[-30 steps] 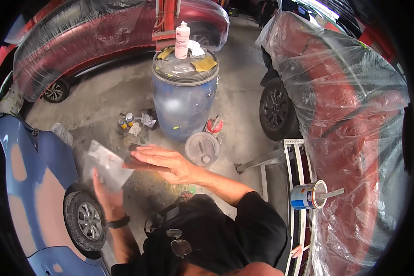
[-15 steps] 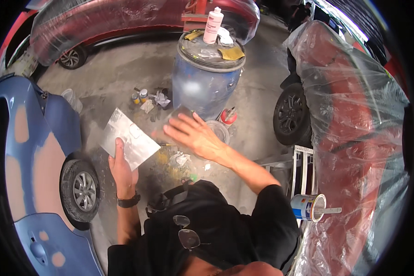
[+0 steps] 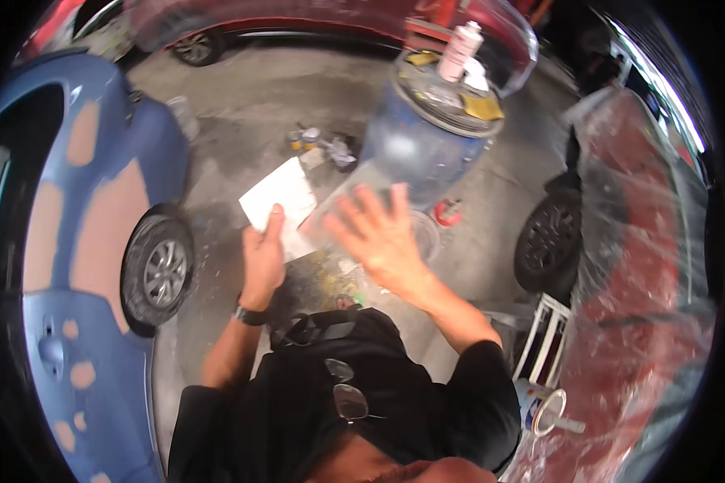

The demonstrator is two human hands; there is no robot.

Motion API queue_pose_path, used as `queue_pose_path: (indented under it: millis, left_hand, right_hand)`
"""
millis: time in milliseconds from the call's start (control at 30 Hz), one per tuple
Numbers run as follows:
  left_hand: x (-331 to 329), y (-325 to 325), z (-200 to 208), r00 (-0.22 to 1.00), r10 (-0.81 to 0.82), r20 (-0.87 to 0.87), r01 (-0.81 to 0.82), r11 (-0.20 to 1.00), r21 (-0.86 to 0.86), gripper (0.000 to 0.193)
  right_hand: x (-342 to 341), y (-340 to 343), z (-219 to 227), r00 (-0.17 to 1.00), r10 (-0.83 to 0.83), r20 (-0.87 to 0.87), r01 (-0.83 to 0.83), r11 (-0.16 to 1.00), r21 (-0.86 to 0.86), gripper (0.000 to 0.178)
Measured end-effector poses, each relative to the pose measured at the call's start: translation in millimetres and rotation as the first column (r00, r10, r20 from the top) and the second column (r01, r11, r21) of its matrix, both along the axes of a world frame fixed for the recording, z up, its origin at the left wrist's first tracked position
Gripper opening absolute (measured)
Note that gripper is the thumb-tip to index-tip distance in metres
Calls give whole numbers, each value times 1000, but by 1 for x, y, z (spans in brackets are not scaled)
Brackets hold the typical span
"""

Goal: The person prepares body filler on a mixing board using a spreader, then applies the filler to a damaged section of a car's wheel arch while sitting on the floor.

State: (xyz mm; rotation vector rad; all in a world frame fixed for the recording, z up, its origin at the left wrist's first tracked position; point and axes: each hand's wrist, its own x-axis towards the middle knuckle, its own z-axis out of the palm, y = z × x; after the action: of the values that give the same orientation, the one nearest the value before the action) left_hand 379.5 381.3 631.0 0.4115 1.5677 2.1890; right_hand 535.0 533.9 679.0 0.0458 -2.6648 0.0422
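In my left hand (image 3: 266, 253) is a flat, pale, square metal sheet (image 3: 280, 196), with the thumb lying over its face. My right hand (image 3: 383, 245) is just to the right of it, back up and fingers spread across a flat grey blade (image 3: 348, 191), which looks like a filler spreader. Motion smears the blade and these fingers, and its underside and the grip beneath it are hidden. Blade and sheet come close together near their facing edges; I cannot tell whether they touch.
A blue drum (image 3: 427, 149) ahead bears a pinkish bottle (image 3: 460, 52) and yellow cloths (image 3: 482, 107). A blue car with sanded patches (image 3: 109, 217) stands left; a plastic-covered red one (image 3: 620, 322) right. A tin (image 3: 540, 408) stands near my right elbow. Small containers (image 3: 304, 139) and rags lie on the floor.
The view has swung, so the surroundings sit further right and the blue car shows more. My right hand has turned with its fingers pointing more upward; both hands keep their hold.
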Motion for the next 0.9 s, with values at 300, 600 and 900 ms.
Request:
queue_pose_path:
  millis: [300, 600, 900]
  left_hand:
    - [-3, 1, 4, 983, -118, 140, 100, 987, 126, 31]
    - [-3, 14, 28, 987, -119, 112, 95, 975, 201, 31]
    - [13, 20, 33, 942, -119, -315, -58, 864, -501, 50]
  right_hand:
    - [-16, 18, -3, 975, 188, -122, -223, 870, -439, 57]
    - [14, 48, -47, 993, -45, 107, 69, 970, -234, 55]
    - [-4, 30, -28, 974, 222, -37, -223, 974, -36, 54]
